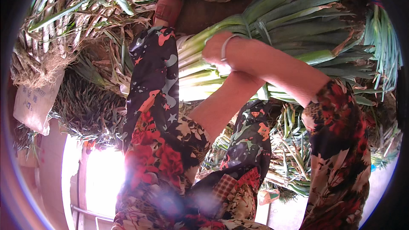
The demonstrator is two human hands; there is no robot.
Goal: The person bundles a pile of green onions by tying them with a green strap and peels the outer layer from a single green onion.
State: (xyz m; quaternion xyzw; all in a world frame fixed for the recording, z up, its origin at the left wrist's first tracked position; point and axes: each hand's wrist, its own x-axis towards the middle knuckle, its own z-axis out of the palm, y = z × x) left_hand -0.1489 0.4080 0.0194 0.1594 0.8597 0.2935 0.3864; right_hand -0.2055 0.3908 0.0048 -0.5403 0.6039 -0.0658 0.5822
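A large bundle of leeks (195, 59) lies across in front of me, pale stalks to the left and green leaves fanning right. A green strip (247, 27) goes round it near where the leaves begin. My right hand (216, 49), with a pale bangle on the wrist, is curled against the stalks. Glare and the hand itself hide whether its fingers grip anything. My forearms cross over the bundle. The left forearm (228, 100) passes under the right one, which hides my left hand.
More leeks with dry roots (48, 51) are heaped at upper left, beside a pale sack (38, 102) bearing writing. Dark leaf tops (91, 108) stand below. Loose leeks (289, 153) lie beyond my leg, and others (381, 48) hang at far right. My red shoe (169, 9) is at top.
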